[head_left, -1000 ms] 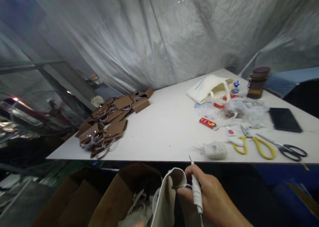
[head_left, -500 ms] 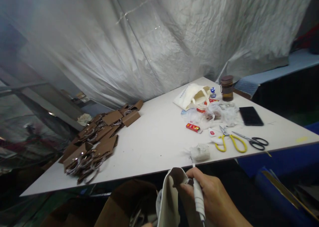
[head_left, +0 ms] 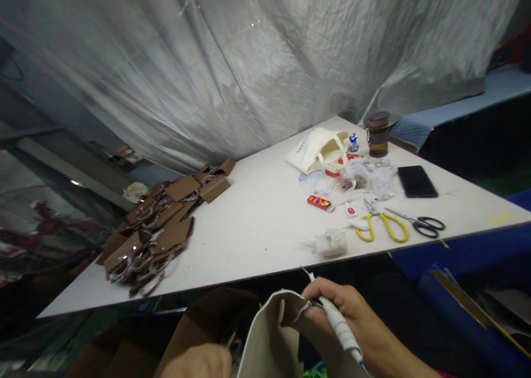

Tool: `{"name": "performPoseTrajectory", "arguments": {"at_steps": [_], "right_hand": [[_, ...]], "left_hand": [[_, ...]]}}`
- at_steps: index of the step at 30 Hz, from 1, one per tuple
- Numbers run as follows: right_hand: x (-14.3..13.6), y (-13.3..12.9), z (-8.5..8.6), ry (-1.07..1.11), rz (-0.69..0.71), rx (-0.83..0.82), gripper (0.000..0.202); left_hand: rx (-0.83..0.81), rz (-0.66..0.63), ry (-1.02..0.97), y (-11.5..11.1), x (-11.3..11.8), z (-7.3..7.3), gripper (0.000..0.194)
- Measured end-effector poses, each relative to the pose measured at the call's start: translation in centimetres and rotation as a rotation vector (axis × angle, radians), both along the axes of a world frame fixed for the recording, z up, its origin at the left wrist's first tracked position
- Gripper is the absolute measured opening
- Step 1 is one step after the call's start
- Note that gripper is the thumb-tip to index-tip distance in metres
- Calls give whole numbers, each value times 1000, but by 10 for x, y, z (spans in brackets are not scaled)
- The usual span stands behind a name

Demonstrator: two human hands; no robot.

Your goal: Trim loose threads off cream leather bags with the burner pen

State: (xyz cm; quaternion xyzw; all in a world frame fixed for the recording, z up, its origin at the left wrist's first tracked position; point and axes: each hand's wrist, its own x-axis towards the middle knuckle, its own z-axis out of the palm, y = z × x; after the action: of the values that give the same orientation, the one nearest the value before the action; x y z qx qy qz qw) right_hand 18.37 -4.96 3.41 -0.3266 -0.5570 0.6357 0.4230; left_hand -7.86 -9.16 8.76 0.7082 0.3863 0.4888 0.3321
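Note:
My right hand (head_left: 346, 309) is closed, thumb and fingers pinching the rim of a pale, stiff, open-topped bag (head_left: 265, 334). The same hand also holds a slim tool (head_left: 338, 323) with a white-wrapped handle and a thin pointed tip. That tip sticks out past the fingers toward the table edge. Low in the picture, my left hand (head_left: 197, 361) is smeared by motion just left of the bag, and its fingers cannot be made out. The bag's lower part is cut off by the frame.
On the white table (head_left: 240, 223) lie stacked brown bags with handles (head_left: 166, 218), a crumpled white bundle (head_left: 331, 242), yellow-handled scissors (head_left: 384, 223), black-handled scissors (head_left: 418, 222), a phone (head_left: 417, 181), a cream tote (head_left: 311, 150) and a brown bottle (head_left: 378, 135). A brown carton (head_left: 194, 323) stands below the edge.
My left hand has come up into view at the bottom. The tool has tilted, its back end swinging right, and the bag's mouth shows wider. The view has shifted slightly.

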Motion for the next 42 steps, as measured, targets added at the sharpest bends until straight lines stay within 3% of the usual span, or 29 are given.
{"name": "performPoseTrajectory", "arguments": {"at_steps": [3, 5, 9, 13, 17, 19, 21, 27, 31, 38, 42], "right_hand": [[-5, -3, -8, 12, 76, -9, 31], [-7, -1, -15, -11, 82, 20, 26], [-5, 7, -28, -135, -33, 160, 16], [-2, 14, -40, -296, -154, 301, 13], [-4, 19, -48, -409, -220, 327, 11], [-6, 22, -49, -424, -235, 298, 14], [-6, 26, -49, -419, -245, 276, 19], [8, 37, -73, -296, -302, 383, 16], [35, 51, -90, -333, -447, 478, 34], [57, 73, -93, -554, -601, 344, 21], [51, 83, -99, -560, -631, 496, 13]], "left_hand": [[-34, 34, -198, 27, 2, -21, 40], [-245, -24, -310, 46, 12, -35, 49], [-612, -280, -101, 70, 39, -48, 74], [-665, -357, 130, 74, 50, -41, 84], [-664, -242, 266, 77, 55, -42, 47], [-664, -143, 274, 80, 60, -50, 28], [-686, -69, 232, 83, 65, -60, 21], [-841, 69, 32, 91, 75, -78, 24], [-855, 140, 2, 95, 83, -84, 22], [-876, 169, -100, 109, 94, -110, 23], [-932, 199, -175, 115, 96, -123, 27]]}}
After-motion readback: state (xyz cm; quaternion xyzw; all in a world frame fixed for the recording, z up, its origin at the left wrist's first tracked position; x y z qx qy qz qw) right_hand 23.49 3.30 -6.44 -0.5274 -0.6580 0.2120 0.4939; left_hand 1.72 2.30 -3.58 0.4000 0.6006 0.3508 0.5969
